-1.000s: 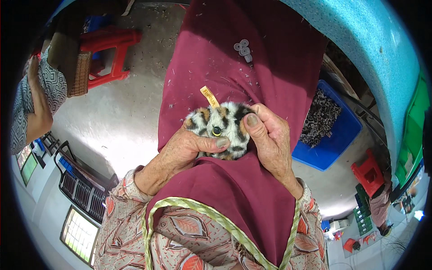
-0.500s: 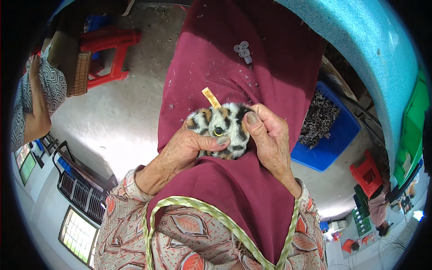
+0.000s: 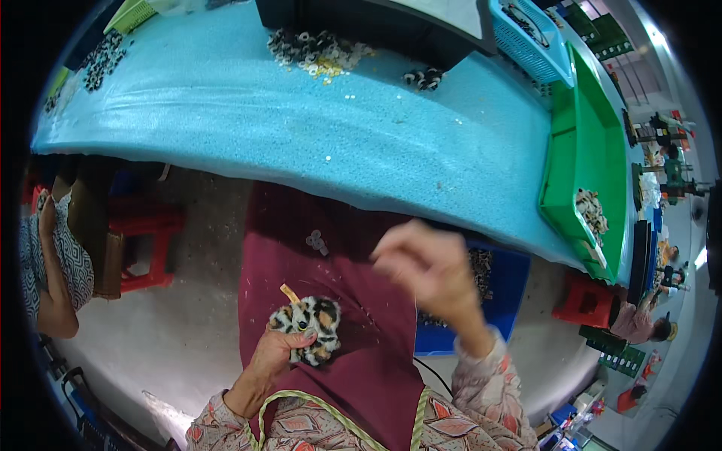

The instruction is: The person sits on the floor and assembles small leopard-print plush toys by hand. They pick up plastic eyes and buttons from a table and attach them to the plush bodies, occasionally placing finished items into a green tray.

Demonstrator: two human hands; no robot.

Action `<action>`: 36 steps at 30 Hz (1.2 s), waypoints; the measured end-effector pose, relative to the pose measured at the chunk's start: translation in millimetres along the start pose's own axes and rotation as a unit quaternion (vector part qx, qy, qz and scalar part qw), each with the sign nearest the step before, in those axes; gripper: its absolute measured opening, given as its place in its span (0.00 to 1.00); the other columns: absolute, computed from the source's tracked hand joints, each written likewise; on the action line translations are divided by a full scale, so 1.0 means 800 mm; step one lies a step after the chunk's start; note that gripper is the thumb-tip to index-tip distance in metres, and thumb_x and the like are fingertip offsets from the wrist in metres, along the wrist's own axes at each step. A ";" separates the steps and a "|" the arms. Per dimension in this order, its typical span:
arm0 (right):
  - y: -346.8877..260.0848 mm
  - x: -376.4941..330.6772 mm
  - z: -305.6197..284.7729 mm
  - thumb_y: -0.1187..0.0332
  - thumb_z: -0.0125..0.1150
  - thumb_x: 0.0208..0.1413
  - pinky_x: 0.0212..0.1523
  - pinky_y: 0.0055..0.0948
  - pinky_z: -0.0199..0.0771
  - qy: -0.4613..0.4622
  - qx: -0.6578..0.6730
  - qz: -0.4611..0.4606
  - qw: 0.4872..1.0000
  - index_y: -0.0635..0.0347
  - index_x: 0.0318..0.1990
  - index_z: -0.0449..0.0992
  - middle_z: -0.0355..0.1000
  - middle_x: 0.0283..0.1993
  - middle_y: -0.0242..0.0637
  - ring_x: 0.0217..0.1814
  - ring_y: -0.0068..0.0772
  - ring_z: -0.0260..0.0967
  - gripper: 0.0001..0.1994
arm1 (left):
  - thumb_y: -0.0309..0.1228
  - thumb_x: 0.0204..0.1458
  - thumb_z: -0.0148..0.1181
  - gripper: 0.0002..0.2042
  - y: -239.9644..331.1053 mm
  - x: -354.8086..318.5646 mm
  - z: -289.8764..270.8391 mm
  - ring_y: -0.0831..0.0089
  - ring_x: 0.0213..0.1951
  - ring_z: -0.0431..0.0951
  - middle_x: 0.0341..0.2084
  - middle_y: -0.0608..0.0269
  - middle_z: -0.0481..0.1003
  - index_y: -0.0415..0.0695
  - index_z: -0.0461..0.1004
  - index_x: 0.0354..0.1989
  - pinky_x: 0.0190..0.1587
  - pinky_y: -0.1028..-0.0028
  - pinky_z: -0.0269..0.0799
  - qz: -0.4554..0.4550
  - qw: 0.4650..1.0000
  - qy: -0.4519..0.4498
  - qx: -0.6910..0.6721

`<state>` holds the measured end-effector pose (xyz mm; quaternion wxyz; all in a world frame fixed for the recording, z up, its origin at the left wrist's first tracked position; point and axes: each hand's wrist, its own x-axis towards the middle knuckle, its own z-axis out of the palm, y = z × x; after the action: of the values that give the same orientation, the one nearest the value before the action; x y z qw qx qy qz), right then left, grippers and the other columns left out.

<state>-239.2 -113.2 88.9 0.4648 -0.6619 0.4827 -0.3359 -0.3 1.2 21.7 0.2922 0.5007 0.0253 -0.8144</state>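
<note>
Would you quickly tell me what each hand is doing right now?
Left hand: closed around the spotted plush toy, held over the maroon apron.
Right hand: raised and motion-blurred; cannot tell whether it is open or holding anything.

Left hand (image 3: 280, 347) low at the lap, fingers curled shut, right hand (image 3: 421, 264) raised, blurred, loosely open
</note>
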 end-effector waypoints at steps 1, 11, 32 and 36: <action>-0.002 0.019 -0.017 0.74 0.61 0.52 0.29 0.22 0.69 0.061 -0.029 0.023 0.997 0.63 0.32 0.75 0.72 0.24 0.34 0.27 0.21 0.70 0.03 | 0.18 0.45 0.62 0.19 0.000 -0.003 -0.002 0.66 0.40 0.80 0.37 0.56 0.78 0.33 0.71 0.48 0.47 0.67 0.76 0.013 1.000 0.008 0.003; 0.071 0.191 -0.128 0.82 0.51 0.49 0.42 0.30 0.75 0.230 -0.345 -0.139 0.899 0.54 0.42 0.79 0.75 0.36 0.39 0.36 0.34 0.73 0.16 | 0.16 0.46 0.59 0.20 -0.002 -0.001 -0.006 0.66 0.42 0.79 0.40 0.55 0.77 0.33 0.69 0.51 0.50 0.65 0.75 0.034 0.999 -0.028 -0.020; 0.061 0.141 -0.121 0.78 0.62 0.47 0.42 0.34 0.74 0.159 -0.336 -0.077 0.925 0.59 0.40 0.79 0.74 0.35 0.44 0.36 0.39 0.74 0.11 | 0.17 0.47 0.58 0.19 -0.010 0.006 -0.010 0.61 0.41 0.79 0.40 0.52 0.77 0.34 0.69 0.51 0.46 0.59 0.78 0.038 0.999 -0.014 -0.026; 0.055 0.133 -0.127 0.77 0.63 0.45 0.39 0.33 0.74 0.160 -0.296 -0.012 0.942 0.60 0.39 0.79 0.74 0.32 0.41 0.34 0.34 0.73 0.10 | 0.18 0.47 0.58 0.18 -0.011 0.007 -0.009 0.60 0.38 0.80 0.38 0.52 0.77 0.34 0.70 0.50 0.42 0.59 0.80 0.035 0.998 -0.024 -0.037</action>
<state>-311.4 -248.6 81.6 0.1605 -0.7133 0.6199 -0.2849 -0.3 8.1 11.2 0.3393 0.4702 0.0311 -0.8141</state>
